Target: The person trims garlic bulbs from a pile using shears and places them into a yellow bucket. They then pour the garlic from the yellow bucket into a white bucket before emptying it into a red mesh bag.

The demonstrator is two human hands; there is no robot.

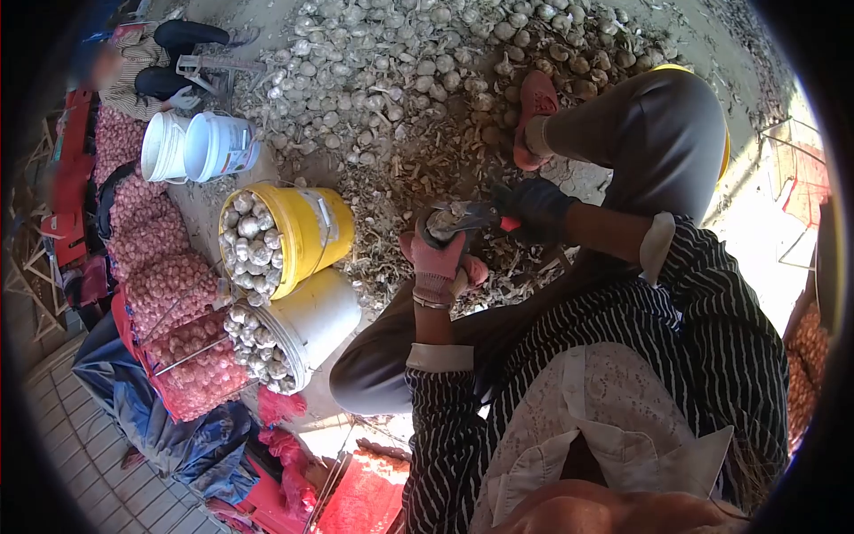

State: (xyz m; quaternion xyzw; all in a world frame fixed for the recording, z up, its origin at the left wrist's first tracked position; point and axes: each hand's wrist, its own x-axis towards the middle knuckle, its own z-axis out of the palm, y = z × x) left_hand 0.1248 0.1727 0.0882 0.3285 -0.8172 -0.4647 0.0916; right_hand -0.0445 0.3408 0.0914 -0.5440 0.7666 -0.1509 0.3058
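Observation:
My left hand [438, 260], in a pink glove with dark fingertips, is closed around a garlic bulb [440, 226]. In my right hand [536, 210], which wears a dark glove, is a pair of pruning shears [476, 217] with a red grip. The shears' blades reach across to the bulb and overlap it in this view. Both hands are between my knees, above a litter of dry stalks and skins [418, 191].
A big heap of garlic bulbs [382, 80] covers the ground ahead. To the left stand a yellow bucket [307, 233] and a white bucket [325, 311], both full of bulbs, two pale buckets [203, 149], and filled red mesh sacks [169, 294]. Another person [133, 76] sits farther off.

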